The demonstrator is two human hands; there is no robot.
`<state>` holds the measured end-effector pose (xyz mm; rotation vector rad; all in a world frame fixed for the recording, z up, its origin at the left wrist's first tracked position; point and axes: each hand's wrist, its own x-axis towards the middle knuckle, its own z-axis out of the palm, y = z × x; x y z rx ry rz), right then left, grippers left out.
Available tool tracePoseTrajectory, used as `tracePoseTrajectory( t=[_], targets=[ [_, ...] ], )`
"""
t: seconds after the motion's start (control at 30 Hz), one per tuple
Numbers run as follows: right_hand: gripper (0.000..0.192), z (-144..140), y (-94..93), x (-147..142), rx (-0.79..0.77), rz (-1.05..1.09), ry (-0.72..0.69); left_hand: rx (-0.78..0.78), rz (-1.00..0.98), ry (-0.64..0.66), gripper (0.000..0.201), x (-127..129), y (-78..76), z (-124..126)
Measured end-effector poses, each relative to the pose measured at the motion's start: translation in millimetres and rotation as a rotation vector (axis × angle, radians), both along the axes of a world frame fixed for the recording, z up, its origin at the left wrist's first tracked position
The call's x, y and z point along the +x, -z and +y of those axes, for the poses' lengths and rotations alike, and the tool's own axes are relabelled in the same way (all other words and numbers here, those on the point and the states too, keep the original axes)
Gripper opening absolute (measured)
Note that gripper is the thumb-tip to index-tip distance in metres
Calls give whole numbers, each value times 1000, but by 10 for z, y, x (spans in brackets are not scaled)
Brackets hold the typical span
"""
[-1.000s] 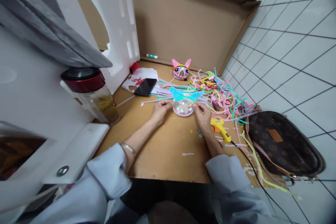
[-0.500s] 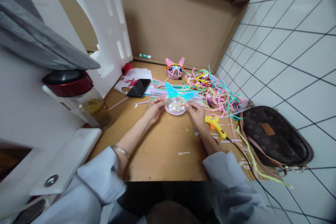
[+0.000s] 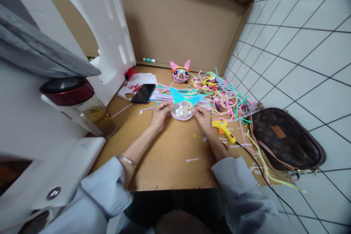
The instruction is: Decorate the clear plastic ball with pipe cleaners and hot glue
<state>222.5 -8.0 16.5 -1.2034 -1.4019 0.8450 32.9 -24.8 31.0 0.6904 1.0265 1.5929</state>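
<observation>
Over the middle of the table, toward its far half, the person holds up a small clear bowl between two hands. The left hand pinches its left edge between thumb and fingers, and the right hand pinches the right edge the same way. I can't tell whether the bowl's underside touches the tabletop.

Holding it well, I'd say, calls for an even, light grip on both sides: squeeze too hard and that thin-looking wall could buckle. Fingertips are best kept low on the edges, off the blue fuzzy parts, and the right forearm clear of the yellow glue gun just beside it.

As for how it points, the left ear aims far and slightly left, while the right ear leans out to the far right. The lilac rim curves along the near side. The bowl itself looks roundish, with no clear long axis; counting the ears, it spreads from left to right. Straight fuzzy sticks lie just behind it, and a tangled heap sits farther right.
</observation>
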Motion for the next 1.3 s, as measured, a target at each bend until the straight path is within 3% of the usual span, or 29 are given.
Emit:
tracePoseTrajectory(
  t=[0.33,0.67,1.0,1.3],
  targets=[
    [42,-5,-9,17,45,-39,-10,85,290,-128,34,15,135,45],
    [45,18,47,-14,35,49,-2,105,335,-144,25,-5,117,41],
    [58,24,44,-32,-11,81,13,90,372,-164,19,-25,196,119],
    [34,-18,13,-16,109,15,76,262,493,-157,25,-17,122,15]
  ],
)
